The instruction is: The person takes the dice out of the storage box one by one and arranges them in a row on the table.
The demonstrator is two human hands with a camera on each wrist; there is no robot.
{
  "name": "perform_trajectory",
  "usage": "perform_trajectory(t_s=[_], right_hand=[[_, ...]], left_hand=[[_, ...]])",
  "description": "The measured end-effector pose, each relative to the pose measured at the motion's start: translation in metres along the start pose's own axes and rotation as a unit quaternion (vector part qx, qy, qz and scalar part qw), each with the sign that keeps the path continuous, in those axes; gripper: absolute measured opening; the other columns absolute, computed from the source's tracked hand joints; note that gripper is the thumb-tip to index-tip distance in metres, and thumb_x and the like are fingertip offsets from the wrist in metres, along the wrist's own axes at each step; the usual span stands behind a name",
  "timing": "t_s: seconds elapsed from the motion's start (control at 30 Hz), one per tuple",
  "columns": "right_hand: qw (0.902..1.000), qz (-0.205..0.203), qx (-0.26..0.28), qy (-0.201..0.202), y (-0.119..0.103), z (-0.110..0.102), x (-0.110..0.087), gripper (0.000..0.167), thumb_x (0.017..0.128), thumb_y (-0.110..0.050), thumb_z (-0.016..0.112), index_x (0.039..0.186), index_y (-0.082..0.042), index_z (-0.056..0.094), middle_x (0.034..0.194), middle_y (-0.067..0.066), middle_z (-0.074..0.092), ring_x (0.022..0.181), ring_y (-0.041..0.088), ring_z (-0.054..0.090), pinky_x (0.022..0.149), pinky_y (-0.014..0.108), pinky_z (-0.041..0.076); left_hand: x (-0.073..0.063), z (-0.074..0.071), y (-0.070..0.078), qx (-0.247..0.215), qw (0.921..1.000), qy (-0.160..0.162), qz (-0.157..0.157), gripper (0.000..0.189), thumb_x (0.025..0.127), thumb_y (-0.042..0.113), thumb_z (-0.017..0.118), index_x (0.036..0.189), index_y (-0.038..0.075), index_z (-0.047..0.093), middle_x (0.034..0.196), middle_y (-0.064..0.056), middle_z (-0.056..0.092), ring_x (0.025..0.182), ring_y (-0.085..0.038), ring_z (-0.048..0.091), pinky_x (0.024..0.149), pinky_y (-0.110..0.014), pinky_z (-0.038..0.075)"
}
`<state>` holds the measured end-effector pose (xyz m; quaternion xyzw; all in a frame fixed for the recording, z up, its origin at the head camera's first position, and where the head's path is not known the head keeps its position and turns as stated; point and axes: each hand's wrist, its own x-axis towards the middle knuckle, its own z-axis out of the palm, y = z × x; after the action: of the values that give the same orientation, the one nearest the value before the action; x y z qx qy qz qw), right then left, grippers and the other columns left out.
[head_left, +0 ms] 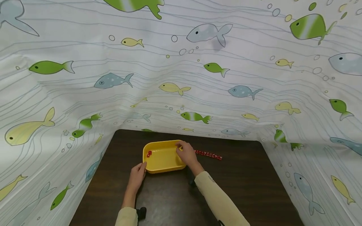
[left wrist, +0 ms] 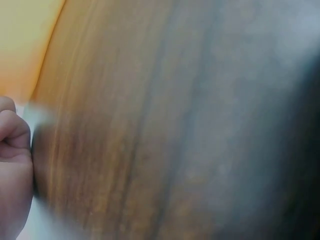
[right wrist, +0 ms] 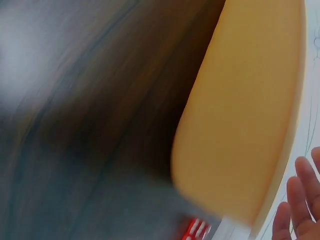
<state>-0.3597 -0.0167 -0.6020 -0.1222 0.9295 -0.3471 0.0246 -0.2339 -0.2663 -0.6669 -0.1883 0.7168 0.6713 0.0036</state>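
A yellow plastic tray [head_left: 162,170] with raised walls stands on the dark table. My left hand [head_left: 137,175] grips its near left corner, the thumb at the rim and the fingers curled below it; the left wrist view shows this hand [left wrist: 12,170] beside the yellow wall. Red dice [head_left: 150,153] lie at the left inside the tray. My right hand [head_left: 186,154] is over the tray's right end, and its fingers [right wrist: 298,200] look loosely extended past the rim in the right wrist view. To the right of the tray runs a row of red dice [head_left: 209,154].
The dark wood-grain table [head_left: 243,188] reaches out on both sides of the tray. A white sheet printed with fish [head_left: 195,116] rises around its back and sides. A black band [head_left: 141,213] shows at the left wrist.
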Motion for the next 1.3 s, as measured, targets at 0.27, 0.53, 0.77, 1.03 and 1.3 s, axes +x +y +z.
perform_trajectory(t_s=[0.27,0.53,0.77,1.03,1.3], right_hand=[[0.9979,-0.011,0.037,-0.051,-0.031,0.030,0.005,0.026,0.104,-0.021,0.068,0.129,-0.017,0.074,0.114,-0.001,0.073,0.091,0.014,0.061,0.091,0.035,0.057],[0.9947,-0.016,0.044,-0.092,-0.058,0.052,0.003,0.025,0.102,-0.021,0.071,0.127,-0.018,0.075,0.107,-0.005,0.074,0.083,0.013,0.061,0.084,0.033,0.057],[0.9911,-0.005,-0.003,-0.133,-0.068,0.076,0.005,0.029,0.103,-0.025,0.069,0.132,-0.025,0.073,0.118,-0.005,0.075,0.089,0.013,0.062,0.094,0.036,0.058],[0.9831,-0.045,-0.070,-0.163,-0.071,0.094,0.003,0.039,0.102,-0.021,0.067,0.141,-0.023,0.069,0.112,-0.004,0.074,0.082,0.013,0.059,0.079,0.030,0.052],[0.9700,-0.085,-0.133,-0.185,-0.072,0.097,0.004,0.042,0.104,-0.023,0.069,0.146,-0.026,0.066,0.130,-0.006,0.074,0.093,0.009,0.060,0.095,0.031,0.057]], left_hand=[[0.004,-0.002,0.004,-0.017,0.9996,-0.022,0.006,0.045,0.113,0.040,0.056,0.088,0.003,0.056,0.061,0.006,0.038,0.053,-0.011,0.035,0.053,-0.026,0.032],[0.004,-0.005,0.007,-0.018,0.9995,-0.024,-0.005,0.044,0.112,0.041,0.056,0.087,0.005,0.055,0.061,0.005,0.039,0.053,-0.012,0.035,0.053,-0.026,0.033],[0.002,-0.006,0.002,-0.019,0.9993,-0.033,-0.003,0.044,0.113,0.040,0.054,0.086,0.005,0.054,0.058,0.006,0.037,0.051,-0.010,0.034,0.051,-0.026,0.033],[-0.002,-0.006,-0.001,-0.031,0.9986,-0.040,0.011,0.046,0.114,0.039,0.054,0.086,0.003,0.053,0.057,0.006,0.035,0.049,-0.009,0.031,0.050,-0.025,0.031],[-0.002,-0.004,0.001,-0.027,0.9990,-0.035,0.006,0.046,0.112,0.043,0.056,0.084,0.007,0.053,0.059,0.007,0.037,0.051,-0.009,0.033,0.050,-0.025,0.032]])
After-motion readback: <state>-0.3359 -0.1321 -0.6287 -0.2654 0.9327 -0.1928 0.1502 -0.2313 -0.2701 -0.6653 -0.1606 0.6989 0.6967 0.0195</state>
